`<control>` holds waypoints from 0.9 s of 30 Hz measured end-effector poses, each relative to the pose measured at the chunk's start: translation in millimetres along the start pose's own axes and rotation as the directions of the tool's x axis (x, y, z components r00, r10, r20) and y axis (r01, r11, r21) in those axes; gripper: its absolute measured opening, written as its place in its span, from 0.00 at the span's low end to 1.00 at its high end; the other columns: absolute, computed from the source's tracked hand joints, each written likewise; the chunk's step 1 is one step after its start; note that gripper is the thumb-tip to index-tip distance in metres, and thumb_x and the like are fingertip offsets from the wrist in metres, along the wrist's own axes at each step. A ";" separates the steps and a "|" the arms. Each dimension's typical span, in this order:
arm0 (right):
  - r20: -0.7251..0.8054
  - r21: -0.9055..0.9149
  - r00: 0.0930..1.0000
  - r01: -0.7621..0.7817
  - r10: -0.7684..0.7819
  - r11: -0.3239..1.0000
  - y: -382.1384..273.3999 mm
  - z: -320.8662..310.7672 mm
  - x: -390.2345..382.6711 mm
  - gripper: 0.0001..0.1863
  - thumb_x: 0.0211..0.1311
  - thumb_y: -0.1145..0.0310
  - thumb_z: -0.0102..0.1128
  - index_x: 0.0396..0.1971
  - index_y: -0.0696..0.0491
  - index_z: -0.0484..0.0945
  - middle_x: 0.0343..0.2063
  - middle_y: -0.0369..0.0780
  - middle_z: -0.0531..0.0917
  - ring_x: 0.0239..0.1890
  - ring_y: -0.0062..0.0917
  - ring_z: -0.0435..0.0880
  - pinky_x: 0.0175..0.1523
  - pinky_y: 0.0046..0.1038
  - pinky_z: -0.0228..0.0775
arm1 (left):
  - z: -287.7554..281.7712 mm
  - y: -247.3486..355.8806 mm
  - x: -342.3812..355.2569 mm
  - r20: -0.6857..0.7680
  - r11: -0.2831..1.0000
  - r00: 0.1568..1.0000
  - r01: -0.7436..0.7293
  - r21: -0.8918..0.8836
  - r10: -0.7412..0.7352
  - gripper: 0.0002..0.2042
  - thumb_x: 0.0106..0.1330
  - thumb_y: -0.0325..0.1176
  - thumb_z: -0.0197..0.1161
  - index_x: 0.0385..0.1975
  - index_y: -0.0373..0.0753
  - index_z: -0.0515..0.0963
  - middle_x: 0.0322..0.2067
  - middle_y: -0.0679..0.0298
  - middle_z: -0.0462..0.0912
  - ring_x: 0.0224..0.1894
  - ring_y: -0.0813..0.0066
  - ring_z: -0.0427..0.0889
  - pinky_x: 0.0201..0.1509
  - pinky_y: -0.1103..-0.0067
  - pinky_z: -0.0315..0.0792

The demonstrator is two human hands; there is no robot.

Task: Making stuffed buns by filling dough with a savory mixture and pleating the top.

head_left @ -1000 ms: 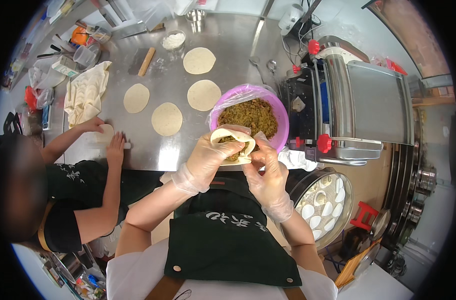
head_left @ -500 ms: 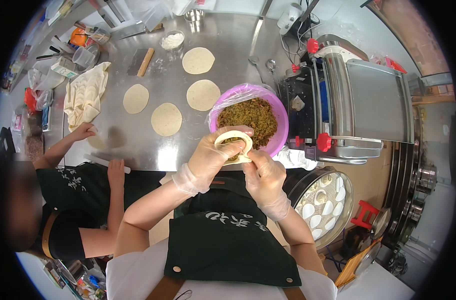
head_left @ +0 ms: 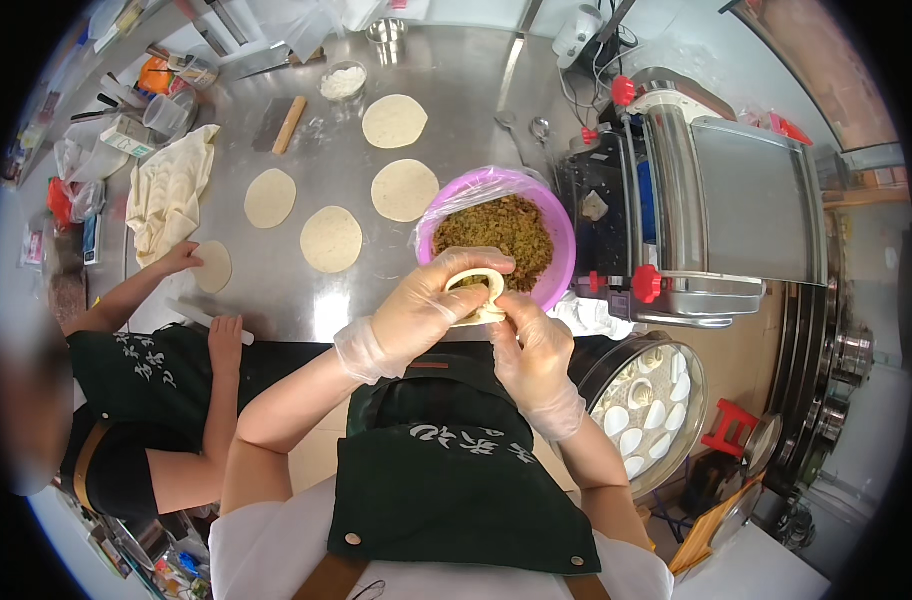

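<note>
A round dough wrapper (head_left: 491,312) with filling inside is cupped in my gloved left hand (head_left: 411,310), whose thumb presses into its opening. The fingers of my gloved right hand (head_left: 533,345) pinch the gathered edge on the right side, where pleats show. Both hands are closed on the dough, just in front of a purple bowl (head_left: 565,235). The bowl holds a crumbly green-brown filling (head_left: 491,225), and clear plastic film covers its far rim. The underside of the dough is hidden by my fingers.
Several flat dough rounds (head_left: 332,239) lie on the steel table (head_left: 286,260). At the left, a co-worker's hand (head_left: 183,257) touches another round beside a white rolling pin (head_left: 201,318). A dough-rolling machine (head_left: 666,190) stands right; below it, a round steamer tray (head_left: 698,440) holds white papers and pleated buns.
My right fingers have gathered more of the dough's edge, and its opening looks smaller. My left hand has shifted slightly right. The co-worker's hand has moved down onto a dough round at the left.
</note>
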State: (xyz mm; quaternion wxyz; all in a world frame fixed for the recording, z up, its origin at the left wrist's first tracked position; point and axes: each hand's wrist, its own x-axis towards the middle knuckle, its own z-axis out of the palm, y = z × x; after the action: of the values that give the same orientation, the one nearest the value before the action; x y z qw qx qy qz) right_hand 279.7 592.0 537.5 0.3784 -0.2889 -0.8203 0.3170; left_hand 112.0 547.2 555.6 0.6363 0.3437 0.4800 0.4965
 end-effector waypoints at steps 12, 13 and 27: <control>-0.147 0.134 0.979 -0.121 0.141 0.984 -1.7 9.7 -4.2 0.12 0.53 0.82 0.65 0.38 0.59 0.78 0.26 0.44 0.83 0.23 0.31 0.84 0.28 0.27 0.74 | 22.5 -11.0 -3.8 -0.268 0.939 0.962 -0.146 -0.310 0.061 0.20 0.69 0.30 0.57 0.60 0.34 0.68 0.58 0.59 0.72 0.58 0.71 0.73 0.63 0.73 0.67; -0.158 0.174 0.973 -0.141 0.168 0.975 -1.5 12.0 -5.7 0.11 0.53 0.82 0.65 0.37 0.60 0.78 0.26 0.44 0.83 0.24 0.31 0.84 0.29 0.27 0.74 | 26.4 -16.9 -1.6 -0.268 0.939 0.961 -0.146 -0.311 0.061 0.20 0.69 0.30 0.57 0.60 0.34 0.68 0.58 0.59 0.72 0.58 0.71 0.73 0.63 0.73 0.67; -0.043 0.194 0.953 -0.285 0.298 0.939 -6.2 9.3 2.9 0.14 0.52 0.84 0.63 0.40 0.59 0.78 0.29 0.41 0.84 0.26 0.21 0.83 0.31 0.22 0.74 | 28.2 -16.0 1.2 -0.402 0.943 0.914 -0.187 -0.275 0.064 0.16 0.65 0.19 0.57 0.52 0.36 0.76 0.51 0.63 0.78 0.51 0.77 0.76 0.57 0.78 0.70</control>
State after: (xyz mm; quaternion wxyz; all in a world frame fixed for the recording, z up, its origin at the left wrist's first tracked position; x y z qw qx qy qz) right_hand 269.2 587.3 538.7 0.3819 -0.3820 -0.7209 0.4342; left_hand 143.7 545.1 549.2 0.5410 0.1658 0.4895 0.6634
